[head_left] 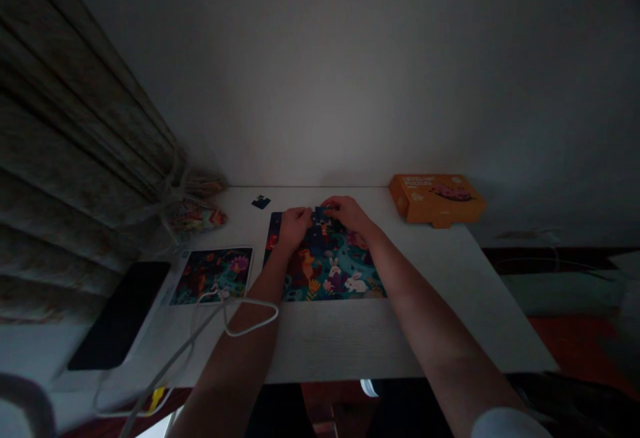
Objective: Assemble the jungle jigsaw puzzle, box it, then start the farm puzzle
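Note:
A colourful jigsaw puzzle (330, 271) with rabbits and plants lies on the white table (350, 338). Both my hands rest on its far edge. My left hand (293, 225) lies curled on the upper left part of the puzzle. My right hand (345, 213) is beside it, its fingers pinched on a dark puzzle piece (320, 213) at the top edge. One loose dark piece (261, 202) lies apart, farther back on the left.
An orange puzzle box (436, 199) stands at the back right. A printed picture card (213, 275) lies left of the puzzle, a dark tablet (123, 321) farther left. A white cable (220, 321) loops over the front left. A curtain (75, 158) hangs on the left.

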The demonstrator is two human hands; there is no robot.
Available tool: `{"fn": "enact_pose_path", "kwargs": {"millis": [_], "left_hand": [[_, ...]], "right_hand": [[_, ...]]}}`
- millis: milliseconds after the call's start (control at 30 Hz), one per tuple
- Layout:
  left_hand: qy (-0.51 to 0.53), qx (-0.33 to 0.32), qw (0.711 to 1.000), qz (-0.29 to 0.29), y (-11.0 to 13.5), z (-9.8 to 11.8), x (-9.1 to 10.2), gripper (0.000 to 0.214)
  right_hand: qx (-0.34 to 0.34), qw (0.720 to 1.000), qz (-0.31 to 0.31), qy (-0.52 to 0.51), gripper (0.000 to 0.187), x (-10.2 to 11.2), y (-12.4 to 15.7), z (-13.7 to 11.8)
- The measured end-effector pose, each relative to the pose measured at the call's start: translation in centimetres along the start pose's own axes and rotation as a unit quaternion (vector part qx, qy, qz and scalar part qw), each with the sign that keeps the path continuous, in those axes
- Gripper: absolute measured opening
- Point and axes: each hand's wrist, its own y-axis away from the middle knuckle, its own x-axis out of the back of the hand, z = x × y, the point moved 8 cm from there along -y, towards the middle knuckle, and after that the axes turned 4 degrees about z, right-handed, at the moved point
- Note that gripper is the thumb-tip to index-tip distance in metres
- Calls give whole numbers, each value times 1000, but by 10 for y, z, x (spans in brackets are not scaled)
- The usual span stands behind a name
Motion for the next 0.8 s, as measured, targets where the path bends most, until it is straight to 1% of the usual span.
{"fn": "enact_pose_path", "kwargs": {"millis": [133,267,400,467,567,667,733,800], "left_hand": [[-21,12,1000,15,-1,1,1,40],[-8,24,999,38,-2,0,7,39],[4,22,999,48,-3,-1,12,38],[7,27,998,54,-3,-2,14,38],[17,27,997,72,-3,-2,18,37],[19,22,995,92,-3,-2,22,37],[-2,19,994,106,-3,-3,24,37],[-49,14,991,126,-5,-3,30,37]], "right_hand": [[7,999,-24,46,20,-5,-3,4],[14,995,-21,92,20,-9,0,7],[25,987,-9,155,20,-10,8,3],[32,984,3,178,22,-9,17,-5],[31,982,26,185,28,-8,40,-19],[21,979,33,202,39,-15,64,-30],[21,974,22,223,46,-24,76,-35],[23,971,3,238,51,-32,83,-38]]}}
